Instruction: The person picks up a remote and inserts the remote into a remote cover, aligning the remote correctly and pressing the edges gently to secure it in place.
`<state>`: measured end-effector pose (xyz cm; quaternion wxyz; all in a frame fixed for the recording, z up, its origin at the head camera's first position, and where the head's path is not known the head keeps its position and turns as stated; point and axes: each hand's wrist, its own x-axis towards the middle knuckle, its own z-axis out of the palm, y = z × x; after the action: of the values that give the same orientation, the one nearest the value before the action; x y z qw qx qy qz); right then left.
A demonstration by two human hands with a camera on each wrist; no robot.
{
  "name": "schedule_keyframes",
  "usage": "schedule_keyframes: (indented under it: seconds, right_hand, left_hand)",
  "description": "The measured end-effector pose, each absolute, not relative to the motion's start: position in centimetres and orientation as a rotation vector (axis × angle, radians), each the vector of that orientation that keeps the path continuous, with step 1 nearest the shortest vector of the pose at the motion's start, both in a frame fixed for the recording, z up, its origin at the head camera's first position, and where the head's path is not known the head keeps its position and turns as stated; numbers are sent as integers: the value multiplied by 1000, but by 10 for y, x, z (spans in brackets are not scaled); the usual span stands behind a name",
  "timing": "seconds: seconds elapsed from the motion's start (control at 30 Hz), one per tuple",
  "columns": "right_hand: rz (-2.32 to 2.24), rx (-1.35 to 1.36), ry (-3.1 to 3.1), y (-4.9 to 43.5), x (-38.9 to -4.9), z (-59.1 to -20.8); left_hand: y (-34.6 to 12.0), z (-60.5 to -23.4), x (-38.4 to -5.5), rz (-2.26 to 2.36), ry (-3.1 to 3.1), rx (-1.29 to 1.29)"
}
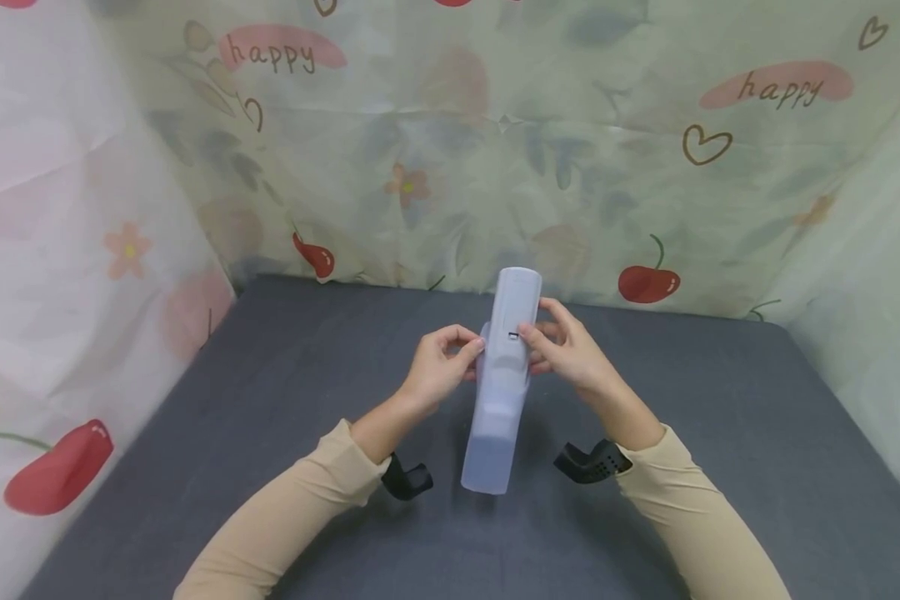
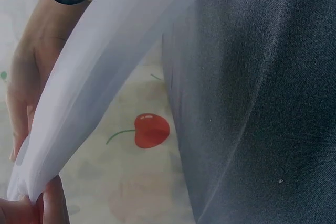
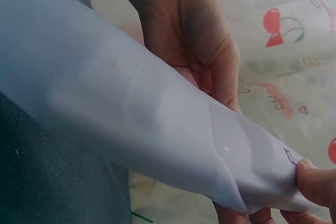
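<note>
A long white device [image 1: 517,302] with a small dark port on its side is held tilted above the table. Its lower part sits within a frosted plastic sleeve [image 1: 492,446], which runs on toward the person; in the right wrist view the sleeve's edge lies across the device body [image 3: 257,145]. My left hand [image 1: 438,367] pinches the sleeve's upper edge between thumb and fingers. From the other side my right hand [image 1: 573,350] grips the device, thumb beside the port and fingers behind it. The device's lower end is hidden in the sleeve.
A dark grey cloth covers the table [image 1: 285,417]. Behind it and at both sides hang printed curtains [image 1: 457,167] with cherries and the word "happy". Black wrist camera mounts [image 1: 591,462] stick out below both cuffs.
</note>
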<state>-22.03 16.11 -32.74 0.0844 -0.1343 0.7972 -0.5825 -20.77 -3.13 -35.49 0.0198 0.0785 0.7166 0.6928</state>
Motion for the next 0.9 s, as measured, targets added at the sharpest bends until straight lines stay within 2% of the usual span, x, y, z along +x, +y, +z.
schedule_keyframes:
  seconds: [0.9]
  right_hand:
    - [-1642, -526, 2270, 166, -222, -333]
  left_hand:
    - [-28, -352, -207, 2155, 2137, 128]
